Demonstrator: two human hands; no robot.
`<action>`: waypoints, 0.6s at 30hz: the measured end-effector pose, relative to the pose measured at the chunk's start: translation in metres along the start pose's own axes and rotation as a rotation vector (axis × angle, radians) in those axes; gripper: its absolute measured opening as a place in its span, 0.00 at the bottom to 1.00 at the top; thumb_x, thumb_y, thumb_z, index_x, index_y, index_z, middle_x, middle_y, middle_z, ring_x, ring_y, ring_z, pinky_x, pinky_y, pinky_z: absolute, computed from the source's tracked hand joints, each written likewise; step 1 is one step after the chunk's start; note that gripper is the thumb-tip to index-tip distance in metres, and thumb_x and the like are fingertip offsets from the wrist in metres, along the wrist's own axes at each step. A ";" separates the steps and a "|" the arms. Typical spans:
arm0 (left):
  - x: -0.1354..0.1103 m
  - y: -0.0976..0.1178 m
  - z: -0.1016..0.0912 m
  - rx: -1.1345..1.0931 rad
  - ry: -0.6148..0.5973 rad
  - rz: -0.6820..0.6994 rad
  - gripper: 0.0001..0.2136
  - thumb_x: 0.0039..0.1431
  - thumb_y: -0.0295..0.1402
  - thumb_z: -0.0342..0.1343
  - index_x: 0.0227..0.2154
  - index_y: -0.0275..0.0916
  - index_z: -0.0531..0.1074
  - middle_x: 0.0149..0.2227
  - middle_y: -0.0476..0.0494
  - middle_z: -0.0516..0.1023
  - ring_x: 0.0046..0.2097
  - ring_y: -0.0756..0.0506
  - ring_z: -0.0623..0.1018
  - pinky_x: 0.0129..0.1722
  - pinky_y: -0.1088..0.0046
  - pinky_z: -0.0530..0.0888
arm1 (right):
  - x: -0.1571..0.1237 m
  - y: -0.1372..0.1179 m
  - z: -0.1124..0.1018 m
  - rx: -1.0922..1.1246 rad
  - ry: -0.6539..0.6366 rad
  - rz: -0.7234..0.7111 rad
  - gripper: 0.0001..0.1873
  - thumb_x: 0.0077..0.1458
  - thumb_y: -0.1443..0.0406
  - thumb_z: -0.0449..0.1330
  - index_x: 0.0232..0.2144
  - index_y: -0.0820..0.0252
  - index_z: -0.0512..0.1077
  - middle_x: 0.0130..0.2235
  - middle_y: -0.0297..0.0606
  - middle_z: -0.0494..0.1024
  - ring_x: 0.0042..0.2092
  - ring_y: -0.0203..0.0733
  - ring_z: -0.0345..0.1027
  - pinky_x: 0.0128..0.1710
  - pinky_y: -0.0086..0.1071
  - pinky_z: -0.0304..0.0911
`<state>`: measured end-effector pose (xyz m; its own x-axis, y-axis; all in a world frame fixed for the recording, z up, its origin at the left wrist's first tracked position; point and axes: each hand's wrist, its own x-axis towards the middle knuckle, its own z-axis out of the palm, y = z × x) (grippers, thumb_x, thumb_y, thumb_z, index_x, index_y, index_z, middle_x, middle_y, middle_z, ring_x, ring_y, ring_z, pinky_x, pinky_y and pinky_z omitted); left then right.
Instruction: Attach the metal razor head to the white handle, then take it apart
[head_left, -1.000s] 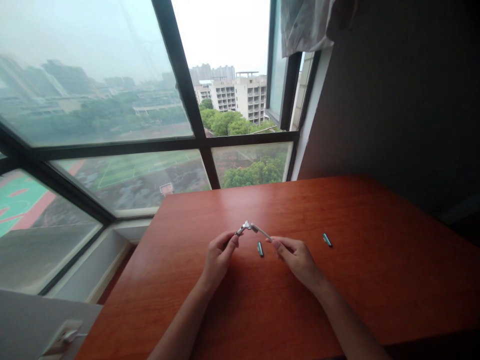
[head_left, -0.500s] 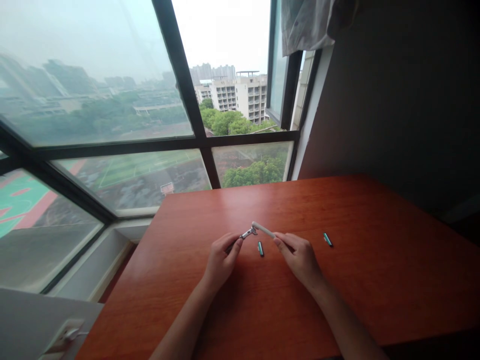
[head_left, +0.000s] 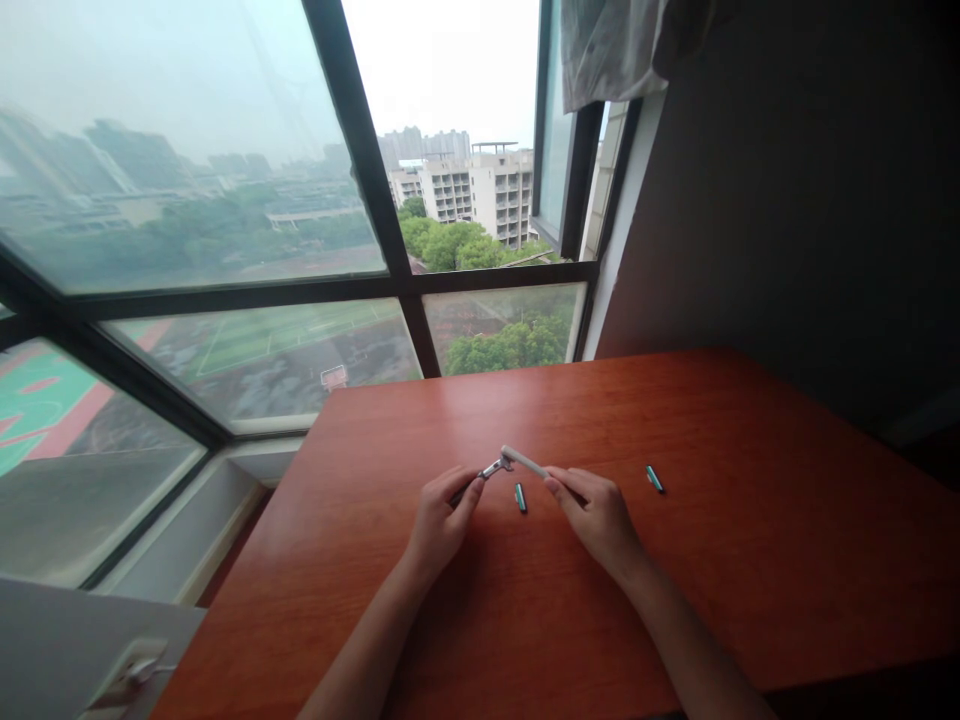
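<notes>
My left hand [head_left: 439, 520] rests on the red-brown wooden table [head_left: 750, 580], its fingers pinched on a short dark piece with a metal tip [head_left: 495, 467]. With thumb and forefinger, my right hand [head_left: 596, 515] pinches a thin white rod [head_left: 525, 461]. The rod's far end meets the metal tip between the two hands. A small teal cartridge [head_left: 520, 497] lies on the table just below that joint. A second teal cartridge [head_left: 655, 479] lies to the right of my right hand.
A large window with dark frames [head_left: 390, 230] rises behind the table's far and left edges. A dark wall [head_left: 787, 200] stands at the right. Pale cloth [head_left: 622, 45] hangs at the top. A white wall socket [head_left: 131, 670] sits at the lower left.
One second ago the two pieces formed a raised peak between my hands. They have come down lower and the white rod lies flatter. Both hands have barely moved since half a second ago.
</notes>
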<state>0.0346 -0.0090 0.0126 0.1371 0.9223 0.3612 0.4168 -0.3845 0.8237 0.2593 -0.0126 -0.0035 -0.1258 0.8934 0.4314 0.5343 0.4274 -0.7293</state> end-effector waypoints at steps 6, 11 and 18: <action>0.000 0.003 0.001 0.017 0.012 0.009 0.10 0.61 0.35 0.53 0.38 0.36 0.77 0.34 0.41 0.78 0.36 0.45 0.75 0.36 0.72 0.69 | 0.000 0.000 0.000 0.053 0.014 0.034 0.17 0.62 0.58 0.51 0.40 0.60 0.78 0.35 0.43 0.81 0.35 0.45 0.74 0.35 0.33 0.66; 0.000 0.005 0.002 0.014 0.022 0.008 0.11 0.61 0.35 0.53 0.38 0.36 0.77 0.34 0.41 0.77 0.35 0.45 0.74 0.35 0.73 0.69 | 0.001 -0.005 -0.001 0.086 -0.011 0.059 0.20 0.62 0.57 0.50 0.38 0.62 0.78 0.31 0.41 0.80 0.31 0.43 0.72 0.31 0.30 0.64; 0.000 0.003 0.004 0.002 0.042 -0.002 0.11 0.60 0.36 0.53 0.39 0.36 0.77 0.33 0.42 0.75 0.33 0.46 0.72 0.33 0.74 0.68 | 0.000 -0.006 0.000 0.163 -0.081 0.136 0.24 0.63 0.55 0.48 0.36 0.64 0.78 0.20 0.32 0.69 0.24 0.36 0.64 0.24 0.26 0.57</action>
<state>0.0396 -0.0101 0.0136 0.0987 0.9206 0.3778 0.4185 -0.3829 0.8236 0.2563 -0.0148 0.0010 -0.1320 0.9496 0.2843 0.4097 0.3134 -0.8567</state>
